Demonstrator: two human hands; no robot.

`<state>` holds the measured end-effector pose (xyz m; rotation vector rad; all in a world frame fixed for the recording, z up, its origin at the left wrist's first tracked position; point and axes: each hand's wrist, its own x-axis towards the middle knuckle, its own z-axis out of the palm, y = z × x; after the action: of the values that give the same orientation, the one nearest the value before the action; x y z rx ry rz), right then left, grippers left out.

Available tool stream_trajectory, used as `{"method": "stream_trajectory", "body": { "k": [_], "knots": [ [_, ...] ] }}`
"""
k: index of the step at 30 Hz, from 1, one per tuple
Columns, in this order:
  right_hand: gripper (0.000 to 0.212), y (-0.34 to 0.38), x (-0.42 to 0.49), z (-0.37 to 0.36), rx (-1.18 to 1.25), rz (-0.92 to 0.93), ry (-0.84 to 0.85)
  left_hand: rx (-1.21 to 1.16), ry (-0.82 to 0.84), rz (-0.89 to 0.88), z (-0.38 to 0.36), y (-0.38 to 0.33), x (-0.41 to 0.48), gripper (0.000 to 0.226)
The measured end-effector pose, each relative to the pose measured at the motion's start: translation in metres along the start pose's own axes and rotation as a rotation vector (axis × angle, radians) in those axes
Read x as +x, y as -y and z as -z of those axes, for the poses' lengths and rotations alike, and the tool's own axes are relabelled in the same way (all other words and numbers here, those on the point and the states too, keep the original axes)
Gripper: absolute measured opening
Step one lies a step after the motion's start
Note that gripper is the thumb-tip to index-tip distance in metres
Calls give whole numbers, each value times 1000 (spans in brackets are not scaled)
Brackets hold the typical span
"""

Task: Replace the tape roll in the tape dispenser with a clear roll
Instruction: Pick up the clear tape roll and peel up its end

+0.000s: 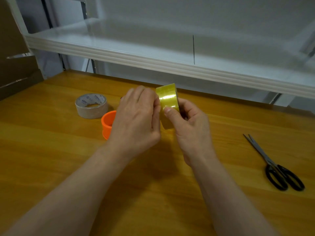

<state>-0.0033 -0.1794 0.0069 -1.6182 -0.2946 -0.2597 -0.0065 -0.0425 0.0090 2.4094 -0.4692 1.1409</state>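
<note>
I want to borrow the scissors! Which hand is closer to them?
Right. The right hand, holding the clear tape roll, is to the left of the scissors; the left hand is farther left still.

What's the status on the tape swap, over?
Status: left grip and right grip hold clear roll. On table, orange dispenser partly behind left grip. Nothing blocking.

A wooden table (pixel 51 150) is carrying a printed tape roll (pixel 92 106), an orange dispenser (pixel 107 124) just beside it, and scissors (pixel 270 163) lying well apart.
</note>
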Motion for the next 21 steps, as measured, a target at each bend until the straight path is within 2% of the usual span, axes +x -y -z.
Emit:
{"method": "stream_trajectory", "body": {
  "k": [3, 14, 18, 21],
  "knots": [
    [16, -1, 0, -1, -7, -6, -12, 0, 15, 26, -1, -2, 0, 6],
    [11, -6, 0, -2, -41, -30, -29, -117, 44, 87, 0, -11, -1, 31],
    [11, -8, 1, -2, -46, -36, -40, -260, 64, 254, 1, -9, -3, 13],
    [11, -11, 2, -1, -53, -40, -57, -416, 52, 407, 1, -8, -2, 13]
  ]
}}
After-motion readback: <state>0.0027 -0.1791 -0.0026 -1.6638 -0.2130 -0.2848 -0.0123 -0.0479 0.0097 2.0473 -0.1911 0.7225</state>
